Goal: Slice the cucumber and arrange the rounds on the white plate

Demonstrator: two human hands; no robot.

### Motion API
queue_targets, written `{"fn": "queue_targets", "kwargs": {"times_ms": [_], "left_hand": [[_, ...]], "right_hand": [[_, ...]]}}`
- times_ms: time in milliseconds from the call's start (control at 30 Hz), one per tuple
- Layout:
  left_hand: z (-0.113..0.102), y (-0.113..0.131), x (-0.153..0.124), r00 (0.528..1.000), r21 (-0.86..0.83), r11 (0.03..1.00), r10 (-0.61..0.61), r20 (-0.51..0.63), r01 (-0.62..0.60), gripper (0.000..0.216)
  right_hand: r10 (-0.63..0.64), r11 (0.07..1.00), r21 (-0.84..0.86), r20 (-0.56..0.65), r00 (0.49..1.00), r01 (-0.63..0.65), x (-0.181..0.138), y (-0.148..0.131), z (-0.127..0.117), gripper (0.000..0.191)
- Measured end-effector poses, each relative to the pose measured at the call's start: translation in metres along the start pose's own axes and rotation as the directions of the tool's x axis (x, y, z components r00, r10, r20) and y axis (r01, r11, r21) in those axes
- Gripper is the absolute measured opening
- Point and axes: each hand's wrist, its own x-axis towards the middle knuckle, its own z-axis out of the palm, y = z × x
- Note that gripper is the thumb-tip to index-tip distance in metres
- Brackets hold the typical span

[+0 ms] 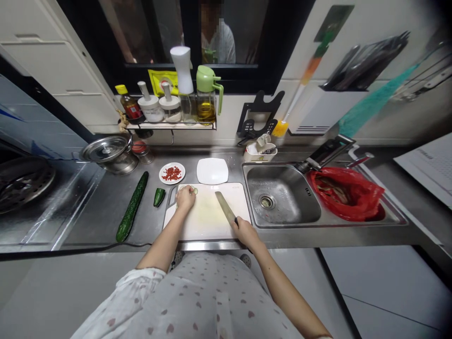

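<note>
My left hand (185,197) is closed on a small cucumber piece (195,190) at the upper left of the white cutting board (212,231); its pale cut face shows past my fingers. My right hand (246,231) grips the black handle of a kitchen knife (223,203) at the board's right side. The blade lies over the board, its tip pointing up and left, apart from my left hand. Left of the board are a cut cucumber end (159,197) and a long whole cucumber (132,208). Behind it sits a white plate (161,175) holding chopped red bits.
A squarish white plate (212,171) stands behind the board. To the right is a steel sink (282,217) with a red plastic bag (348,197) beside it. A lidded steel pot (122,160) stands back left, below a shelf (169,126) of seasoning jars and bottles.
</note>
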Motion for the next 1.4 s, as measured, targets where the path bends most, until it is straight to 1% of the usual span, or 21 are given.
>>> {"fn": "queue_targets", "kwargs": {"times_ms": [100, 167, 233, 300, 367, 400, 500, 633, 733, 833, 1033, 1400], "left_hand": [[0.0, 0.001, 0.003, 0.999, -0.058, 0.998, -0.036, -0.006, 0.036, 0.014], [0.002, 0.002, 0.001, 0.997, -0.151, 0.986, -0.07, 0.021, 0.072, 0.015], [0.007, 0.003, -0.005, 0.991, -0.285, 0.951, -0.09, 0.103, 0.116, 0.017], [0.013, 0.004, -0.014, 0.975, -0.397, 0.903, -0.083, 0.207, 0.161, 0.021], [0.019, 0.003, -0.023, 0.958, -0.441, 0.878, -0.064, 0.278, 0.187, 0.022], [0.022, 0.003, -0.028, 0.954, -0.442, 0.877, -0.059, 0.293, 0.19, 0.022], [0.025, 0.002, -0.037, 0.952, -0.366, 0.915, -0.058, 0.3, 0.171, 0.02], [0.019, 0.003, -0.04, 0.957, -0.182, 0.976, -0.069, 0.282, 0.124, 0.019], [0.014, 0.007, -0.039, 0.965, -0.072, 0.994, -0.062, 0.254, 0.083, 0.02], [0.011, 0.011, -0.039, 0.972, 0.003, 0.999, -0.044, 0.232, 0.045, 0.02], [0.011, 0.015, -0.04, 0.971, 0.063, 0.998, -0.047, 0.235, 0.033, 0.016], [0.008, 0.018, -0.036, 0.965, 0.134, 0.99, -0.075, 0.25, 0.043, 0.015]], "right_hand": [[0.01, 1.0, -0.011, 0.004, 1.0, -0.01, -0.001, -0.001, -0.001, 0.035], [0.01, 1.0, -0.009, 0.004, 1.0, -0.009, -0.001, -0.001, -0.002, 0.035], [0.011, 1.0, -0.005, 0.004, 1.0, -0.011, -0.001, -0.001, -0.002, 0.034], [0.01, 1.0, -0.006, 0.0, 1.0, -0.01, -0.001, -0.001, -0.002, 0.034], [0.0, 1.0, -0.012, -0.011, 1.0, 0.0, -0.001, -0.001, -0.002, 0.034], [-0.005, 1.0, -0.017, -0.015, 1.0, 0.005, -0.002, -0.002, -0.003, 0.034], [-0.019, 0.999, -0.043, -0.017, 1.0, 0.019, -0.004, -0.004, -0.005, 0.034], [-0.047, 0.995, -0.091, -0.027, 0.999, 0.044, -0.013, -0.009, -0.008, 0.035], [-0.059, 0.992, -0.109, -0.012, 0.998, 0.057, -0.021, -0.012, -0.008, 0.036], [-0.087, 0.988, -0.125, 0.007, 0.996, 0.087, -0.03, -0.014, -0.005, 0.035], [-0.138, 0.977, -0.157, 0.036, 0.99, 0.142, -0.039, -0.017, 0.0, 0.031], [-0.144, 0.974, -0.165, 0.067, 0.987, 0.154, -0.042, -0.018, 0.0, 0.031]]}}
